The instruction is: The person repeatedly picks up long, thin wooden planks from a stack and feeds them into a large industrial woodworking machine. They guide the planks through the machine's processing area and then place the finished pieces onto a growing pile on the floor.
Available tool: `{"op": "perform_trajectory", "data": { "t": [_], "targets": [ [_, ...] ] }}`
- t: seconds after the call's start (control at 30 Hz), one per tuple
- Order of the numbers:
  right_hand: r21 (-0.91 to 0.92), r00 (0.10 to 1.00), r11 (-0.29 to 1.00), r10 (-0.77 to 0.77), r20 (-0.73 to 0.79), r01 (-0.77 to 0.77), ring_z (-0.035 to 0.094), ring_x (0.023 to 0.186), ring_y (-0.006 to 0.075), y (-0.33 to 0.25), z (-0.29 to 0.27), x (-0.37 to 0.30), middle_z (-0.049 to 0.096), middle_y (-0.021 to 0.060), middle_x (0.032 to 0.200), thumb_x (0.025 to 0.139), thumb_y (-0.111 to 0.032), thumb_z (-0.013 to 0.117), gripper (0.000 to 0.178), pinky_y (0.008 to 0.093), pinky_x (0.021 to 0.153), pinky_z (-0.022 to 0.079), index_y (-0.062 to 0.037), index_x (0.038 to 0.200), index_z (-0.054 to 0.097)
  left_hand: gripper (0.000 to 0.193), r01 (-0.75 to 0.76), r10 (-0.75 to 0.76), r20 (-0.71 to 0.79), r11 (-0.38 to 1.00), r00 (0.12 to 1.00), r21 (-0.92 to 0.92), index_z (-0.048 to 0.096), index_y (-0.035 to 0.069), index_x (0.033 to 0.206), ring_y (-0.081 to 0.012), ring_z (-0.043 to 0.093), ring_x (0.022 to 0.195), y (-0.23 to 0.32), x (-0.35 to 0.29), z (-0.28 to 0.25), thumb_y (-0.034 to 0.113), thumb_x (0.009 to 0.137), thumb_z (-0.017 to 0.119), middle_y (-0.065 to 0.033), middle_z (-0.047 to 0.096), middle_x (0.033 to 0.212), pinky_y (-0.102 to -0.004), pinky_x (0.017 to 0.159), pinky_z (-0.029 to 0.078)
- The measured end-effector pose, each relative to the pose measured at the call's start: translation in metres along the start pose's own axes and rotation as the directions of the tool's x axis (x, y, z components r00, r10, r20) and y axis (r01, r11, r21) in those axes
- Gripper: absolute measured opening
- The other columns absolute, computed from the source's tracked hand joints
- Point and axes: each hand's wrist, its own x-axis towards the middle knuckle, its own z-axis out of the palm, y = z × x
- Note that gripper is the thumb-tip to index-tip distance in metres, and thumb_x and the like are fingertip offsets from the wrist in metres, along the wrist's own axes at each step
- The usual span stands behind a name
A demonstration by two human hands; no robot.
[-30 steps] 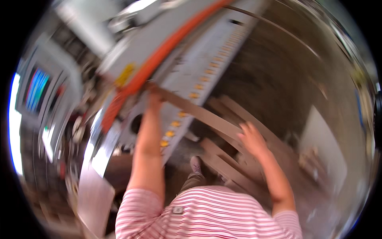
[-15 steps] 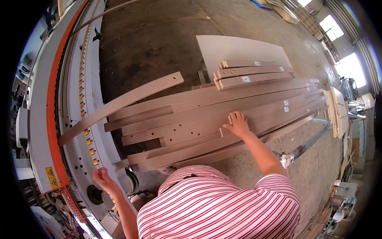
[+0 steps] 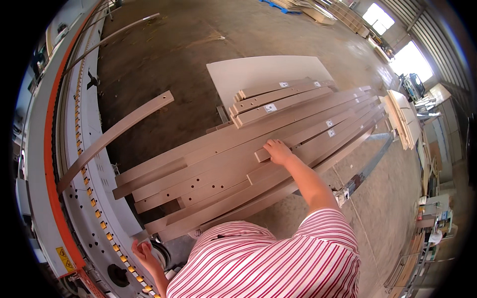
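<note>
My right hand [image 3: 278, 151] is closed around the near end of a narrow brown board [image 3: 310, 132], which lies on a stack of similar long boards. Its fingers wrap over the board's edge. Just beneath, the end of another board [image 3: 278, 170] shows. Several dark round holes mark the lower boards [image 3: 169, 194] to the left of it. My left hand [image 3: 145, 252] hangs beside the machine's white bed edge, loosely curled with the fingers apart and nothing in it.
A long machine [image 3: 49, 164] with an orange stripe and yellow rollers runs along the left. One drilled strip [image 3: 119, 133] juts from it. Shorter labelled strips [image 3: 278, 104] and a pale panel [image 3: 268, 67] lie at the far side. A metal frame [image 3: 370, 161] stands right of the stack.
My right hand has gripped a narrow board and shifted its near end away from the board beside it. My left hand has moved off the roller edge. The whole view has turned.
</note>
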Motion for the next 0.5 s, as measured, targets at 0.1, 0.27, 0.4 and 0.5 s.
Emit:
{"op": "perform_trajectory", "data": {
  "t": [0.1, 0.27, 0.4, 0.5],
  "targets": [
    [-0.074, 0.988, 0.988, -0.125, 0.091, 0.132, 0.057, 0.111, 0.0291, -0.016, -0.021, 0.01, 0.061, 0.0096, 0.11, 0.064, -0.022, 0.081, 0.05, 0.0463, 0.098, 0.041, -0.009, 0.109, 0.063, 0.026, 0.1, -0.096, 0.066, 0.994, 0.993, -0.046, 0.055, 0.0, 0.122, -0.0124, 0.059, 0.082, 0.015, -0.004, 0.019, 0.017, 0.103, 0.051, -0.0066, 0.063, 0.092, -0.0238, 0.076, 0.05],
    [0.246, 0.841, 0.806, -0.535, -0.083, 0.538, 0.061, 0.096, 0.0333, -0.205, -0.075, 0.019, 0.058, 0.0142, 0.106, 0.067, -0.029, 0.074, 0.047, 0.0468, 0.082, 0.049, -0.0065, 0.106, 0.059, 0.038, 0.351, -0.253, 0.401, 0.917, 0.88, -0.19, 0.055, 0.0, 0.13, -0.0195, 0.063, 0.104, 0.087, -0.019, 0.086, 0.025, 0.102, 0.053, -0.0122, 0.065, 0.114, -0.0332, 0.094, 0.05],
    [0.559, 0.662, 0.465, -0.718, -0.214, 0.686, 0.058, 0.104, 0.038, -0.321, -0.076, 0.019, 0.054, 0.0176, 0.117, 0.074, -0.032, 0.071, 0.055, 0.0487, 0.084, 0.05, -0.0041, 0.117, 0.054, 0.037, 0.456, -0.289, 0.443, 0.823, 0.849, -0.338, 0.05, 0.0, 0.13, -0.0215, 0.062, 0.106, 0.083, -0.015, 0.097, 0.015, 0.098, 0.059, -0.0097, 0.061, 0.115, -0.0362, 0.092, 0.053],
    [0.558, 0.631, 0.456, -0.759, -0.165, 0.694, 0.056, 0.11, 0.0398, -0.321, -0.067, 0.024, 0.054, 0.0205, 0.123, 0.079, -0.034, 0.07, 0.061, 0.0491, 0.092, 0.048, -0.0052, 0.13, 0.05, 0.028, 0.415, -0.375, 0.179, 0.841, 0.909, -0.347, 0.063, 0.002, 0.113, -0.0129, 0.065, 0.088, 0.067, -0.004, 0.054, 0.019, 0.092, 0.07, -0.0041, 0.067, 0.101, -0.0267, 0.07, 0.055]
  ]
}}
